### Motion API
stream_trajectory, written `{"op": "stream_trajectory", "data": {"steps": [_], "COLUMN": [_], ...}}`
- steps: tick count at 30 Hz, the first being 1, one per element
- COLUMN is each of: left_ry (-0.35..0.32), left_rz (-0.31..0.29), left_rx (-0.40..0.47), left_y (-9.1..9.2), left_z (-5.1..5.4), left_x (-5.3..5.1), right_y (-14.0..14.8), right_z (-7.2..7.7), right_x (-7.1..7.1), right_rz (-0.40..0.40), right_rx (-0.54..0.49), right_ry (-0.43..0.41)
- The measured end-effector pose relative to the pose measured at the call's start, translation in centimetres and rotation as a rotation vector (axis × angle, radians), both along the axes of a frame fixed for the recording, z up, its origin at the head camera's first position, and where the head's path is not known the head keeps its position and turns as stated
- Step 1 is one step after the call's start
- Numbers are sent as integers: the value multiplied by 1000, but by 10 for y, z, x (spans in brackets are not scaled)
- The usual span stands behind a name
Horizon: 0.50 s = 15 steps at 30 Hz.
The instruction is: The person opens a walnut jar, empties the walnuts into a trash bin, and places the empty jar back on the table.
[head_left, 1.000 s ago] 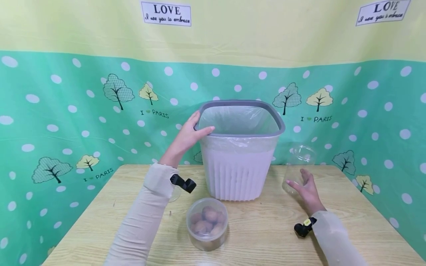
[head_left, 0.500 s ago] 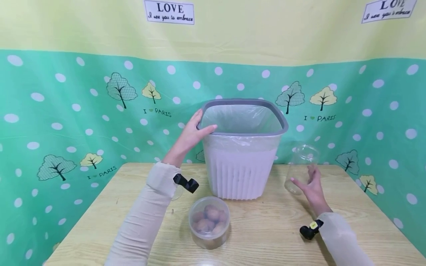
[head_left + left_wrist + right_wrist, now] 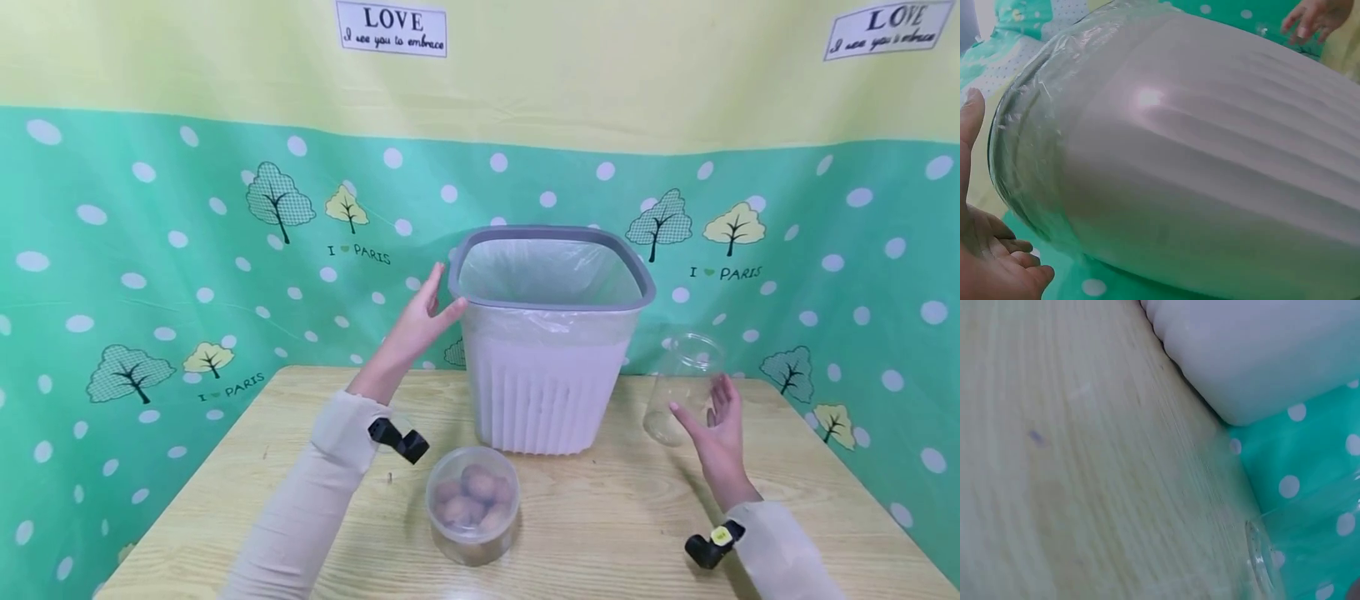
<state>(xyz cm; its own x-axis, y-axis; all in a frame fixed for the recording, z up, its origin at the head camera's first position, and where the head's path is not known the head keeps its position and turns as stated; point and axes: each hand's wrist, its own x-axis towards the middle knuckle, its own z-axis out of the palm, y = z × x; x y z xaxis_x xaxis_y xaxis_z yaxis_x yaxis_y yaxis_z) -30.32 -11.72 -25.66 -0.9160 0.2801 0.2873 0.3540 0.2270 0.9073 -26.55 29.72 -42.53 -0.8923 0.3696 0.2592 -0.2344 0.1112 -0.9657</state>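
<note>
A white ribbed trash bin (image 3: pixel 543 379) with a grey rim and a clear liner bag stands upright at the back middle of the table. My left hand (image 3: pixel 408 342) is beside its left rim, thumb and fingers spread, gripping nothing. The left wrist view shows a gap between that hand (image 3: pixel 997 256) and the bagged rim. On the right stands a clear tall jar (image 3: pixel 678 387), its base also in the right wrist view. My right hand (image 3: pixel 720 437) is next to the jar with thumb and fingers apart; whether it touches the jar I cannot tell.
A round clear tub (image 3: pixel 474 546) of brown rounded things, perhaps eggs or walnuts, stands at the front middle of the wooden table (image 3: pixel 600 533). Green polka-dot cloth (image 3: pixel 172 283) hangs behind and at both sides.
My left hand has come off the bin's rim and moved slightly down and left. My right hand has drawn back a little from the jar. The view has shifted slightly.
</note>
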Motion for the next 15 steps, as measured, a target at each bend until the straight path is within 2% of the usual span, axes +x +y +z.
{"op": "stream_trajectory", "data": {"steps": [6,11,15], "left_ry": [41,45,90], "left_rz": [-41,-86,-132], "left_rx": [-40,-39,-26], "left_y": [-18,-29,-34], "left_z": [-27,-48,-65], "left_x": [10,21,28], "right_y": [-8,-15,-22], "right_z": [4,7,8], "right_x": [15,27,36], "right_rz": [14,-31,-51], "right_rx": [-84,-135,-174], "right_ry": [25,74,110]}}
